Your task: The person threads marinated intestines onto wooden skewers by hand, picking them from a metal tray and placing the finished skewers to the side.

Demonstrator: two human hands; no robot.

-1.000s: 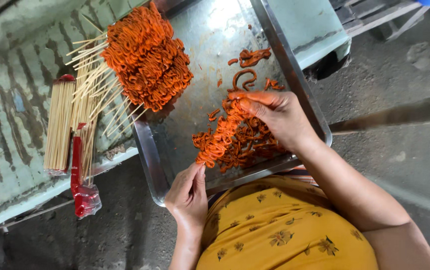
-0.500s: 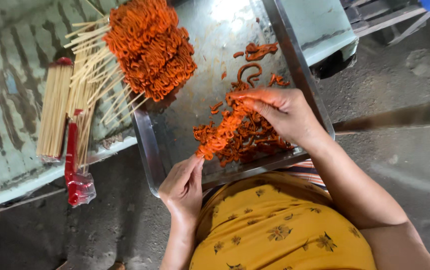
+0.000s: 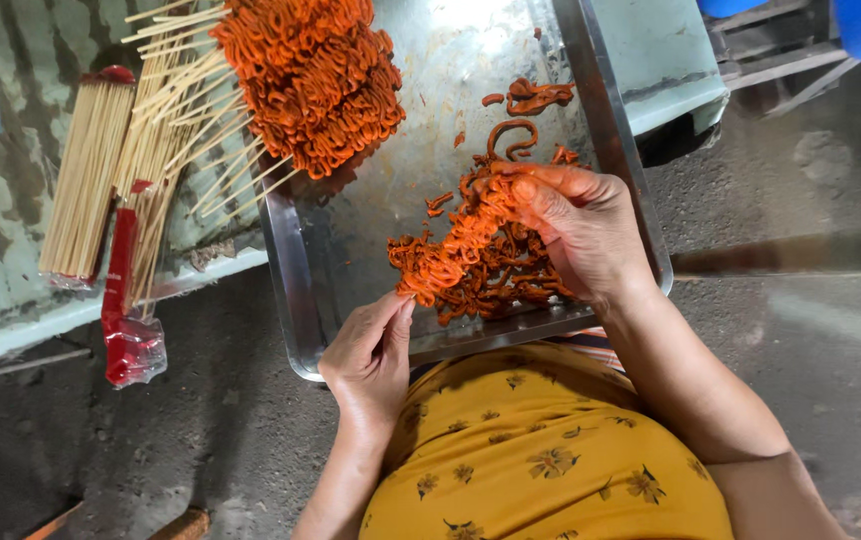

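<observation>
- Head view, the step in hand: the left hand (image 3: 370,360) pinches the near end of a half-loaded skewer (image 3: 455,245), its fingers closed on the stick's tip, which is hidden, just at the near rim of the metal tray (image 3: 285,270). The right hand (image 3: 580,225) is curled tight around the far end, pressing orange-red marinated strips along the stick. By my judgement this is threading.
- Next move, as a judgement: it calls for a steady pinch on the stick while another strip is picked from the loose pile (image 3: 510,275) under the right hand.
- Containers: the tray, on the table (image 3: 10,120), holds the loose pile at its near right and a stack of finished skewers (image 3: 310,75) at its far left, sticks jutting over the rim.
- Left of the tray lies a bundle of bare sticks (image 3: 85,185) and a red plastic wrapper (image 3: 125,320).
</observation>
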